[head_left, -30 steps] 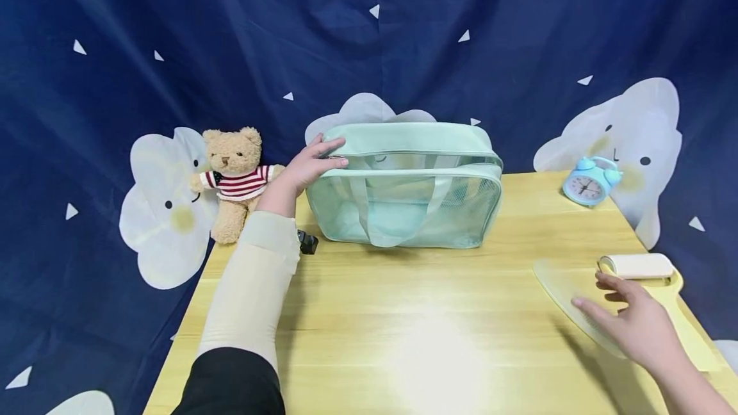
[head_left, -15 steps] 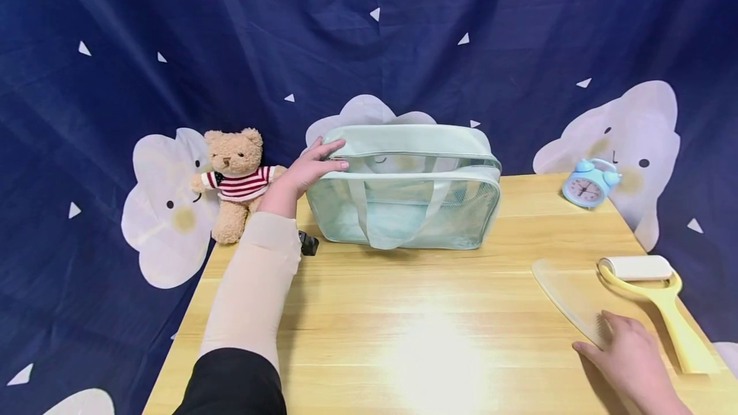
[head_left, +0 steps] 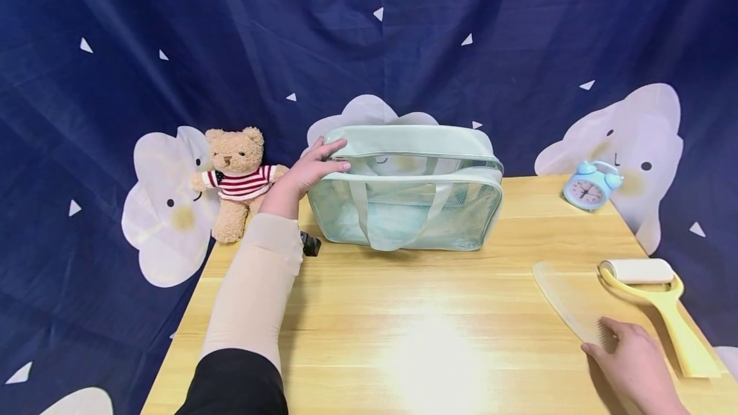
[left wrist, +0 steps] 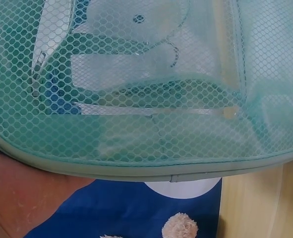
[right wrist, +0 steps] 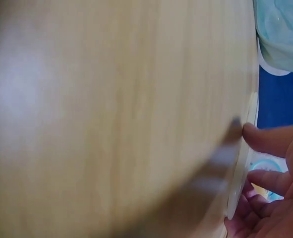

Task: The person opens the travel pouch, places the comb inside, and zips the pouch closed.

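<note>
A see-through mint-green zip bag (head_left: 403,210) with two strap handles stands at the back middle, its top unzipped. My left hand (head_left: 309,168) grips its upper left corner, with thumb and forefinger at the end of the zip opening. In the left wrist view the bag's mesh end panel (left wrist: 136,134) fills most of the picture and hides the fingers of that hand (left wrist: 27,198). At the right, a pale translucent comb (head_left: 565,300) lies on the table. My right hand (head_left: 631,364) pinches its near end between thumb and fingers, also seen in the right wrist view.
Right of the comb lies a yellow lint roller (head_left: 671,312) with a white roll. A light blue alarm clock (head_left: 590,187) stands at the back right. A teddy bear (head_left: 236,171) in a striped sweater sits at the left. A small black object (head_left: 311,245) shows beside the left wrist.
My right hand has moved down and back over the comb and taken hold of its near end, uncovering the lint roller. The left hand stays at the bag's corner.
</note>
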Available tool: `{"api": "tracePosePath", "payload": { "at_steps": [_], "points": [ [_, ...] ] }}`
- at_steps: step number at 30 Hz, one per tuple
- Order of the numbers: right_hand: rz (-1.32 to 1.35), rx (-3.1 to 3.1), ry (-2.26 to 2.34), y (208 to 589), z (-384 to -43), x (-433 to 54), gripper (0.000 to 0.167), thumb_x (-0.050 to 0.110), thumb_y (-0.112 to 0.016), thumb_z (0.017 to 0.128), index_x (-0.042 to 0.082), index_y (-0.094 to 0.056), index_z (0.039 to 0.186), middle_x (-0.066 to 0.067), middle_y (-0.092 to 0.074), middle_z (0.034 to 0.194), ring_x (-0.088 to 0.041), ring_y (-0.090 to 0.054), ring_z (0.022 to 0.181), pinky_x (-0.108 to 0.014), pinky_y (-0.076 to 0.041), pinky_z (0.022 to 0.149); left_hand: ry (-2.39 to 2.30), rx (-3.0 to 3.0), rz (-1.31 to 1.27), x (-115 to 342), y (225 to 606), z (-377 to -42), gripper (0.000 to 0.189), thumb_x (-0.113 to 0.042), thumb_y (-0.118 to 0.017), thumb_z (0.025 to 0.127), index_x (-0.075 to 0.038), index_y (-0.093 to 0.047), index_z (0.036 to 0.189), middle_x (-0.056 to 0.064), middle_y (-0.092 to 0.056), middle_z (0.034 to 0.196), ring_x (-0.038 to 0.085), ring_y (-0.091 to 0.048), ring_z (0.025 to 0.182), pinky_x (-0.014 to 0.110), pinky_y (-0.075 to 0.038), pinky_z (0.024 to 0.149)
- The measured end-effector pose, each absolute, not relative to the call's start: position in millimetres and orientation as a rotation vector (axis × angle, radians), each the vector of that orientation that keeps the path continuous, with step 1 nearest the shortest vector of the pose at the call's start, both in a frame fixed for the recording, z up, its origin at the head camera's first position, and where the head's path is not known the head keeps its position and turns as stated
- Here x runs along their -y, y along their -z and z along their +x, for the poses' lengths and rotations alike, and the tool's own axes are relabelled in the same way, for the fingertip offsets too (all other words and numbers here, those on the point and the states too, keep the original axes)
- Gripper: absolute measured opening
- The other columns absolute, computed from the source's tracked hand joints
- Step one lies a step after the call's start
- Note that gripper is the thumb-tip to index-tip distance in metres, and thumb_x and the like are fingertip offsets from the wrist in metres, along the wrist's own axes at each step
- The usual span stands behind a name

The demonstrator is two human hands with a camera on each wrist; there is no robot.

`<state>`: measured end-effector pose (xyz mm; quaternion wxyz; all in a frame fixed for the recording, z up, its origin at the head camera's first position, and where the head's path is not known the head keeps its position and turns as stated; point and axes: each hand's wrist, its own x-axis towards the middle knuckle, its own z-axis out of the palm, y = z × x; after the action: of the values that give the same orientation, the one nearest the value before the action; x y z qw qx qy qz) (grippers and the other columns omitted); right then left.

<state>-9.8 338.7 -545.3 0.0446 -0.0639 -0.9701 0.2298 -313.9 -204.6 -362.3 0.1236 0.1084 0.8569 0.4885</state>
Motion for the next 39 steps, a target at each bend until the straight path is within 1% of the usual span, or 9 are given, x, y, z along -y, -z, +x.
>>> {"api": "tracePosePath", "payload": {
  "at_steps": [11,16,20,22,27,29,32,35,39],
  "points": [
    [-0.205,3.083,-0.724,538.8,-22.3,-349.6,0.073,0.033,-0.09,0.077,-0.021,-0.063,0.118,-0.039,-0.068,0.11,-0.06,-0.063,0.1,-0.065,-0.052,0.081,-1.457,-2.474,0.317,204.7,363.7,-314.3,0.073,-0.028,-0.073,0.098,-0.02,-0.042,0.164,0.006,0.009,0.178,0.026,0.014,0.161,0.051,-0.005,0.129],
    [-0.242,2.996,-0.717,533.8,-23.3,-352.7,0.067,0.027,-0.087,0.077,-0.02,-0.063,0.119,-0.038,-0.069,0.106,-0.055,-0.067,0.091,-0.059,-0.053,0.072,-1.468,-2.461,0.314,205.2,364.0,-313.8,0.073,-0.028,-0.073,0.099,-0.02,-0.042,0.164,0.004,0.009,0.178,0.026,0.014,0.162,0.051,-0.006,0.129],
    [-0.248,2.902,-0.755,528.9,-26.7,-354.3,0.061,0.022,-0.086,0.077,-0.02,-0.065,0.117,-0.038,-0.069,0.103,-0.048,-0.068,0.086,-0.041,-0.05,0.065,-1.466,-2.465,0.308,206.5,364.3,-313.8,0.073,-0.028,-0.073,0.098,-0.02,-0.042,0.164,0.004,0.009,0.178,0.026,0.014,0.162,0.052,-0.005,0.129],
    [-0.272,2.849,-0.821,524.3,-29.5,-356.1,0.058,0.019,-0.085,0.079,-0.019,-0.066,0.118,-0.036,-0.07,0.102,-0.025,-0.068,0.081,-0.028,-0.046,0.064,-1.464,-2.46,0.309,206.3,364.1,-313.9,0.074,-0.028,-0.073,0.098,-0.02,-0.042,0.165,0.004,0.01,0.178,0.026,0.014,0.161,0.052,-0.005,0.129],
    [-0.306,2.689,-1.074,500.4,-48.0,-358.4,0.053,0.009,-0.083,0.083,-0.02,-0.064,0.123,0.02,-0.069,0.086,0.019,-0.048,0.076,-0.006,-0.04,0.063,-1.462,-2.459,0.313,206.4,363.7,-313.5,0.074,-0.028,-0.073,0.099,-0.02,-0.041,0.165,0.003,0.01,0.178,0.027,0.014,0.161,0.052,-0.005,0.129],
    [-0.273,2.625,-1.148,486.6,-59.7,-355.9,0.052,0.006,-0.085,0.082,-0.021,-0.063,0.122,0.038,-0.058,0.086,0.02,-0.051,0.075,-0.004,-0.041,0.063,-1.462,-2.464,0.312,206.9,363.6,-313.1,0.074,-0.027,-0.073,0.098,-0.02,-0.042,0.164,0.004,0.01,0.178,0.027,0.014,0.162,0.052,-0.006,0.129],
    [-0.188,2.563,-1.158,462.3,-78.7,-350.7,0.048,0.004,-0.088,0.081,-0.018,-0.065,0.118,0.044,-0.056,0.086,0.018,-0.053,0.073,-0.004,-0.042,0.062,-1.458,-2.468,0.311,206.4,363.4,-313.3,0.074,-0.028,-0.073,0.098,-0.019,-0.042,0.164,0.005,0.01,0.178,0.028,0.014,0.162,0.052,-0.006,0.129],
    [-0.112,2.505,-1.219,435.4,-99.9,-346.0,0.034,0.0,-0.087,0.081,0.002,-0.072,0.111,0.043,-0.06,0.087,0.016,-0.056,0.073,-0.004,-0.043,0.063,-1.455,-2.474,0.317,205.6,363.1,-313.7,0.073,-0.028,-0.073,0.098,-0.019,-0.042,0.164,0.007,0.01,0.178,0.028,0.014,0.161,0.051,-0.005,0.129],
    [-0.029,2.481,-1.276,400.0,-128.9,-336.2,0.043,0.0,-0.087,0.082,0.021,-0.069,0.115,0.041,-0.061,0.093,0.017,-0.057,0.082,-0.003,-0.043,0.071,-1.453,-2.478,0.321,205.4,362.6,-313.8,0.073,-0.028,-0.073,0.098,-0.019,-0.043,0.164,0.007,0.01,0.178,0.028,0.014,0.161,0.051,-0.005,0.129]
  ]
}}
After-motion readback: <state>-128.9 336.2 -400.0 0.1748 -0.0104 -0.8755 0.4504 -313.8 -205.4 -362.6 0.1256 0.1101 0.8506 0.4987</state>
